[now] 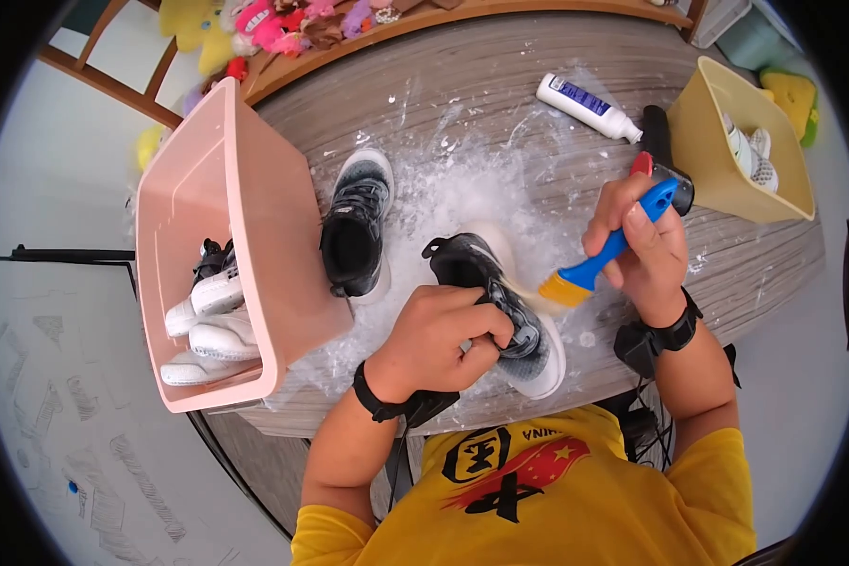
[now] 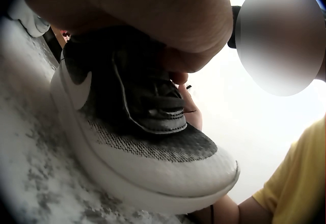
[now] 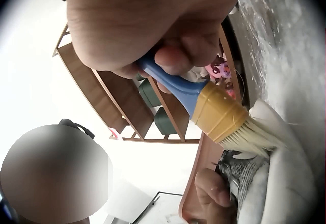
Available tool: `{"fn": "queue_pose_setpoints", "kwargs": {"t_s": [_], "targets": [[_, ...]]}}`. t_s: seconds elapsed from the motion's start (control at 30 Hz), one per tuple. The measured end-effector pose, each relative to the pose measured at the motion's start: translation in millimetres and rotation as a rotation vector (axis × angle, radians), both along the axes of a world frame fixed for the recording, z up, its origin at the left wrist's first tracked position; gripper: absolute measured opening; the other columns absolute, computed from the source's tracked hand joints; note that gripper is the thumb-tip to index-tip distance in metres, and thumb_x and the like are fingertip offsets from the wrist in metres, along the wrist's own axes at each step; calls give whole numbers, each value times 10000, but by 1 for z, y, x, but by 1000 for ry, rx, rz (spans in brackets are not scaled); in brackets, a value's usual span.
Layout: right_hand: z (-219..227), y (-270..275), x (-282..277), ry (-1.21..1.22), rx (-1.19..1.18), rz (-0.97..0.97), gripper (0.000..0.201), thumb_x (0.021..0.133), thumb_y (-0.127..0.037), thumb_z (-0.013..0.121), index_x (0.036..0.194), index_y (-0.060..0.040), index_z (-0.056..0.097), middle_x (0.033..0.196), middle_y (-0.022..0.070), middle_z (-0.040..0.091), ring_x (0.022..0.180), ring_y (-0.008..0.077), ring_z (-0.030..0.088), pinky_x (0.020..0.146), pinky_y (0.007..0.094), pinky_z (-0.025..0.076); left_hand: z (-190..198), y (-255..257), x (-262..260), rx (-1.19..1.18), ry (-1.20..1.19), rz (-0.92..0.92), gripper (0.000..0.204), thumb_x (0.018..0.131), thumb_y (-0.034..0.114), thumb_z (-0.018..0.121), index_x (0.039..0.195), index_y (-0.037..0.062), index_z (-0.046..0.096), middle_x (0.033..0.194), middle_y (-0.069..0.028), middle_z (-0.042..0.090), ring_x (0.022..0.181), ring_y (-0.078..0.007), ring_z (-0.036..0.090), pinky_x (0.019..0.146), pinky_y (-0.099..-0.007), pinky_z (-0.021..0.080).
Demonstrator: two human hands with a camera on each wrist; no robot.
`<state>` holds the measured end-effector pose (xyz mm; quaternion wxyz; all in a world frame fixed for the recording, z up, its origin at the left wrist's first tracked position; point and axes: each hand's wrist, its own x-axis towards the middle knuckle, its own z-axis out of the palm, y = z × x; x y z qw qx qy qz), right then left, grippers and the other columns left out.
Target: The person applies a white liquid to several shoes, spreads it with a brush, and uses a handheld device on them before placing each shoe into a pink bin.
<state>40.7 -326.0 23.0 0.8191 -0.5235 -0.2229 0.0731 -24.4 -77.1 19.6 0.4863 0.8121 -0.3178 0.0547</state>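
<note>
A black-and-grey shoe with a white sole (image 1: 528, 354) lies tilted near the table's front edge. The left hand (image 1: 441, 338) grips it by the laces and upper; in the left wrist view that hand (image 2: 147, 15) covers the shoe's opening, and the toe (image 2: 168, 175) points down. The right hand (image 1: 643, 247) holds a blue-handled brush (image 1: 606, 257) with a yellow ferrule. In the right wrist view the brush's pale bristles (image 3: 252, 138) touch the white sole (image 3: 290, 173). The matching shoe (image 1: 357, 222) stands to the left, beside a pink bin.
The pink bin (image 1: 307, 203) at left holds several white shoes (image 1: 222, 335). A white bottle (image 1: 590, 108) lies at the back right, near a black object with a red part (image 1: 657, 137) and a yellow bin (image 1: 698, 156). White residue covers the middle of the table (image 1: 472, 179). Toys line a back shelf.
</note>
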Motion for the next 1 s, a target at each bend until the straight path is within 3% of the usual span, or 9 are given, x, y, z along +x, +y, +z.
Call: {"fn": "queue_pose_setpoints", "kwargs": {"t_s": [0.17, 0.27, 0.3, 0.43, 0.53, 0.77, 1.0], "targets": [[4, -7, 4, 73, 138, -44, 252, 1028, -296, 479, 977, -50, 488, 812, 154, 633, 485, 107, 466, 467, 217, 391, 0, 0, 1, -7, -4, 0, 146, 649, 3, 608, 726, 127, 621, 586, -36, 491, 498, -244, 520, 475, -341, 414], [3, 10, 1, -22, 106, -312, 232, 1036, -286, 466, 1013, -57, 487, 858, 158, 639, 511, 123, 499, 498, 242, 433, 1, 0, 0, -11, -6, 8, 139, 648, 3, 603, 719, 121, 618, 581, -37, 498, 490, -244, 518, 467, -337, 409], [1, 11, 1, -62, 146, -236, 174, 1033, -225, 484, 1070, -56, 483, 967, 168, 645, 634, 148, 578, 604, 268, 493, 0, 1, -1, -17, 7, 10, 136, 646, 2, 598, 713, 118, 617, 578, -38, 499, 487, -245, 517, 463, -336, 405], [-5, 21, -2, -140, -2, -123, 178, 985, -59, 546, 1141, -42, 461, 1115, 177, 633, 884, 161, 616, 803, 293, 510, 2, 10, 3, -56, 117, -70, 127, 634, -9, 573, 682, 104, 606, 567, -42, 509, 482, -248, 517, 451, -330, 393], [-5, 26, -6, -117, -78, -58, 190, 977, -47, 554, 1142, -39, 459, 1112, 171, 636, 893, 153, 610, 810, 303, 515, 5, 10, 3, -43, 116, -74, 149, 582, -43, 498, 619, 77, 577, 567, -31, 567, 474, -228, 523, 460, -311, 387], [-10, 23, -4, -127, -61, 0, 208, 975, -109, 592, 1128, -50, 464, 1082, 160, 636, 892, 132, 590, 802, 292, 509, 4, 9, 4, -64, 122, -79, 147, 597, -35, 522, 645, 83, 595, 569, -36, 550, 479, -235, 524, 459, -320, 392], [-6, 15, 1, -153, -19, -12, 179, 1011, -226, 539, 1039, -72, 451, 959, 154, 632, 691, 106, 515, 674, 246, 459, 3, 8, 4, -63, 132, -63, 148, 628, -19, 568, 690, 102, 627, 572, -39, 537, 487, -244, 535, 456, -329, 410]]}}
